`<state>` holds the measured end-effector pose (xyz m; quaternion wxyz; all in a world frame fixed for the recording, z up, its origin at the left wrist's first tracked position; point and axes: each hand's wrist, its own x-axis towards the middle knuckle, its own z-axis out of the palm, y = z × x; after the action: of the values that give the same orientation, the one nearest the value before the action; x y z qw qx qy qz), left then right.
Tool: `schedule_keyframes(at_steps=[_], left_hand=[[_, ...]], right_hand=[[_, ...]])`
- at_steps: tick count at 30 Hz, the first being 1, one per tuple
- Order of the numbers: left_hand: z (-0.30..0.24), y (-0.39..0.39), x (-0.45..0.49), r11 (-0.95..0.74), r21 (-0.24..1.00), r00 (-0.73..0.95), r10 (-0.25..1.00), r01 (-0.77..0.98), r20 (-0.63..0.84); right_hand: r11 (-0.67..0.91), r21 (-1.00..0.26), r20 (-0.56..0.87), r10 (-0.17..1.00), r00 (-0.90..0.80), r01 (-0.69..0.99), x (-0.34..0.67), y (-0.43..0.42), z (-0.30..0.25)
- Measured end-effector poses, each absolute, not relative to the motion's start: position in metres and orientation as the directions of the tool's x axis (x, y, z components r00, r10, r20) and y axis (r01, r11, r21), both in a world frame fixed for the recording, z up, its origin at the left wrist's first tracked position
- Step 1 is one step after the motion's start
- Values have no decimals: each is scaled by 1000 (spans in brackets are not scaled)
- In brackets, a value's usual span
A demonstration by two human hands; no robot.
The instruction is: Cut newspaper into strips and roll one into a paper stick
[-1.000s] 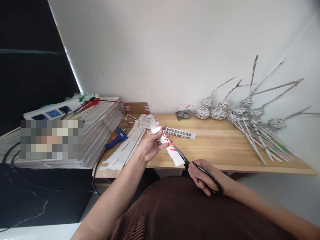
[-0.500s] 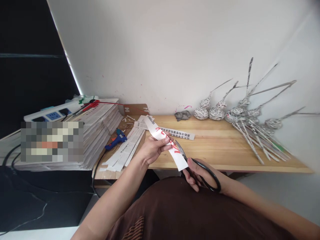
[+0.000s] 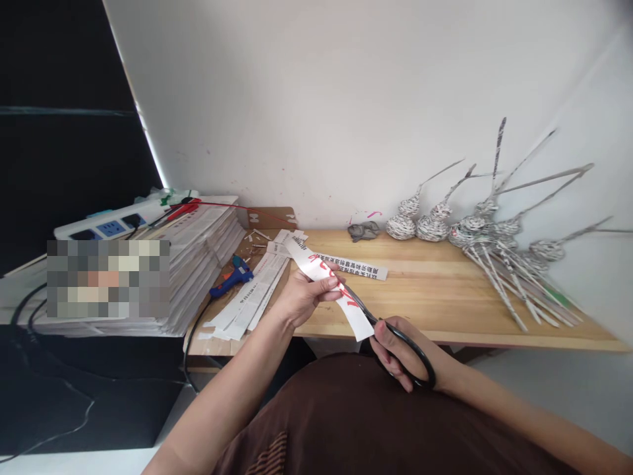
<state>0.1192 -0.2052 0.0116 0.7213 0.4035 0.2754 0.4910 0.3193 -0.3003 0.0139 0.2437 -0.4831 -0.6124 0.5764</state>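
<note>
My left hand (image 3: 310,297) pinches a white paper strip (image 3: 357,322) with red and black print, held slanting over the table's front edge. My right hand (image 3: 398,346) is wrapped round the black handles of a pair of scissors (image 3: 429,369). Their metal blades point up and left along the right edge of the strip, close to my left fingertips, and look nearly closed; part of them is hidden by the paper. Behind the strip another printed paper strip (image 3: 363,267) lies on the wooden table (image 3: 435,290).
Left of my hands lie cut newspaper strips (image 3: 257,297) and a blue glue gun (image 3: 232,277) with its cord. A tall newspaper stack (image 3: 202,264) carries a power strip (image 3: 111,227). Woven paper gourds (image 3: 400,226) and rolled paper sticks (image 3: 509,290) sit at the right; a grey crumpled lump (image 3: 363,230) is at the wall.
The scissor blades have come together along the strip's edge, and my right hand has closed and shifted slightly right. My left hand still holds the strip in nearly the same place.
</note>
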Motion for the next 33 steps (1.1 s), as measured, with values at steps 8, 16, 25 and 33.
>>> schedule_keyframes(at_steps=[8, 16, 25, 33], left_hand=[[14, -203, 112, 243, 829, 467, 884, -503, 24], [12, -207, 118, 263, 853, 509, 861, -452, 4], [12, -209, 119, 274, 833, 464, 885, -480, -24], [13, -210, 117, 263, 856, 445, 895, -446, -43]], right_hand=[[-83, -958, -214, 844, -492, 275, 328, -298, 10], [-126, -986, -163, 814, -557, 105, 328, -293, -2], [-154, -987, -150, 810, -567, 40, 320, -288, -1], [-157, -979, -201, 841, -502, 128, 321, -292, 10]])
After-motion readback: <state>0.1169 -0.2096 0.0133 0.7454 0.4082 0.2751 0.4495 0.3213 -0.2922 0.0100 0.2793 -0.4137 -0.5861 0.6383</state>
